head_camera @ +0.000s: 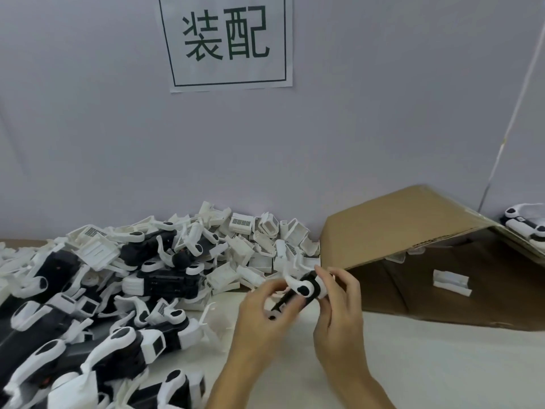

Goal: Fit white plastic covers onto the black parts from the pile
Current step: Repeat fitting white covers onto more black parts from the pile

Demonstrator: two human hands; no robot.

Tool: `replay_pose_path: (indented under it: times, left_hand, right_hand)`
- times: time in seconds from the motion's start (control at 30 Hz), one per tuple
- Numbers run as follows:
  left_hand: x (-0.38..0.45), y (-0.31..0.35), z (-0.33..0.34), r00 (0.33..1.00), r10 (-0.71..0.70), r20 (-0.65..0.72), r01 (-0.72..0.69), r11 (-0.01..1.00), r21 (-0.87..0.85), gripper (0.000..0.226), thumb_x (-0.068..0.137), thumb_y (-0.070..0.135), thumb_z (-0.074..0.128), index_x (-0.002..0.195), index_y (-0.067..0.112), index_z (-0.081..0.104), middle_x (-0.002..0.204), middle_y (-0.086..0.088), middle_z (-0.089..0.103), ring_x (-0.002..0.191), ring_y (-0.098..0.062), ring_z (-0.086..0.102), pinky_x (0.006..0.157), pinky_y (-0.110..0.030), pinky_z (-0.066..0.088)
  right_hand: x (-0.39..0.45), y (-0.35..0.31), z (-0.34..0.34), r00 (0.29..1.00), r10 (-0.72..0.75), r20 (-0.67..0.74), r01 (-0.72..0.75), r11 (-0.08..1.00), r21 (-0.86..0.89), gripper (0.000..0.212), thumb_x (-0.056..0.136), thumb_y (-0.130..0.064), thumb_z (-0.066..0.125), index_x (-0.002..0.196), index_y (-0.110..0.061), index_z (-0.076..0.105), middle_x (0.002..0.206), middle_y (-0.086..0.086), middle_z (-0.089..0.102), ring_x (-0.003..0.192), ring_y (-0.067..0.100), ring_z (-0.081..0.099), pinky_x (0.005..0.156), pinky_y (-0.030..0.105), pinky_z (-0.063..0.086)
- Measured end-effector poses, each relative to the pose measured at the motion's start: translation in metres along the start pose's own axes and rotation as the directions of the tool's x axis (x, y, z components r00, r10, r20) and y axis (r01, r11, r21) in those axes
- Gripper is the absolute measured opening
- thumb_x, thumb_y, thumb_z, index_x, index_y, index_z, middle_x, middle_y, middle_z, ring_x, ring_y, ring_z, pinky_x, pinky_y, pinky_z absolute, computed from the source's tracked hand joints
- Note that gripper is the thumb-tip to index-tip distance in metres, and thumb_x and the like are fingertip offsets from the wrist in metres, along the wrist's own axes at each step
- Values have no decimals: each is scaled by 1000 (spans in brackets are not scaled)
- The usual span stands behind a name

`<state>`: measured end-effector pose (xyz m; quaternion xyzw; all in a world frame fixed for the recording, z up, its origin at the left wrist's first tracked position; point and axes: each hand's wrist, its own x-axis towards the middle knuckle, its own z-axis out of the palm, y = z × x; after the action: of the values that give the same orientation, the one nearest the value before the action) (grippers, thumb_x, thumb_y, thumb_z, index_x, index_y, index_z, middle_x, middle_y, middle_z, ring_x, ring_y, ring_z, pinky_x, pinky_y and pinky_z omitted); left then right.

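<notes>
While both hands meet over the white table [413, 364], a cardboard box [413, 231] lies tipped on its side at the right, its mouth facing the person. Inside it a single white cover [452, 282] rests on the brown inner wall, with a few more white pieces dimly visible in the shadow further back; how many cannot be told. Beyond the box's far right flap, some finished black-and-white units [528, 222] sit at the frame edge.

The left hand [262, 317] curls around the lower end of a black part [290, 302], fingers wrapped under it and thumb arched above. The right hand [342, 299] pinches the upper end, where a white plastic cover [306, 286] sits on the black body, thumb and forefinger closed on it. The piece is held in the air just above the table, just in front of the box's left edge.

A pile [118, 290] of black parts and loose white covers spreads from the left edge of the table to the wall [383, 128], nearly touching the box's near corner. Bare table surface lies between the pile and the box, running toward the person under the forearms. A paper sign [227, 42] with printed characters hangs on the wall above.
</notes>
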<state>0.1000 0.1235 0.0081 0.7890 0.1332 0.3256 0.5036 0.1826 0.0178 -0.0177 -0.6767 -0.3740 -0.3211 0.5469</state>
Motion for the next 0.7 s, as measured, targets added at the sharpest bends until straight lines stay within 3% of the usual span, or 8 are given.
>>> replay_pose_path:
  times: [0.07,0.17,0.23,0.3,0.4,0.47,0.57,0.7]
  left_hand:
    - [-1,-4,2,997,71,3,-69,947,313,45,68,71,64,105,46,63,97,30,64,105,6,43,86,-18,38]
    - [1,-7,0,991,122,-55,-92,919,384,34,77,61,66,104,39,65,91,26,65,94,-4,46,88,-35,44]
    - [1,-5,0,995,67,-77,-45,964,262,34,78,63,62,97,36,68,84,16,68,92,-15,55,85,-41,50]
    - [2,2,2,991,-67,-115,59,996,-70,40,78,70,63,90,32,70,79,4,72,90,-26,66,80,-35,56]
    - [4,9,4,967,-238,-91,184,898,-399,42,76,64,55,98,32,69,88,13,76,83,-1,71,70,-17,53]
    - [3,6,7,940,-342,4,298,814,-499,44,76,70,50,106,43,67,98,21,75,88,6,69,82,-30,54]
    - [1,5,12,914,-382,139,392,741,-545,56,71,77,49,117,48,64,111,11,75,101,-7,71,86,-44,55]
    - [2,11,15,930,-325,172,367,817,-444,41,75,77,48,106,58,65,114,16,72,110,-9,67,95,-43,52]
  right_hand:
    - [2,-2,-1,997,-74,8,74,997,22,41,97,-7,39,135,-13,53,132,-8,37,116,-9,46,95,5,39]
    - [2,-3,0,991,-134,7,133,990,54,44,96,-4,49,138,-16,51,136,-7,38,124,-5,47,98,9,42]
    - [1,-3,1,997,-76,29,73,991,112,56,91,-2,57,144,-18,46,142,-6,40,131,6,47,98,15,46]
    - [-2,-3,0,991,53,121,-75,979,190,67,89,-13,60,151,-23,35,149,-8,37,137,14,44,103,20,44]
    - [-9,-5,1,882,214,419,-309,935,173,85,84,-50,62,155,-39,18,156,-20,32,144,1,31,116,25,34]
    - [-11,-5,5,807,242,539,-354,928,113,96,77,-62,64,156,-37,15,155,-22,34,143,-4,31,117,30,33]
    - [-9,-8,7,835,292,466,-359,931,61,88,70,-64,64,148,-40,29,139,-29,45,128,-6,45,102,21,43]
    - [-7,-5,4,913,290,287,-309,951,20,64,67,-62,65,124,-41,46,117,-34,47,110,-3,54,84,9,46]
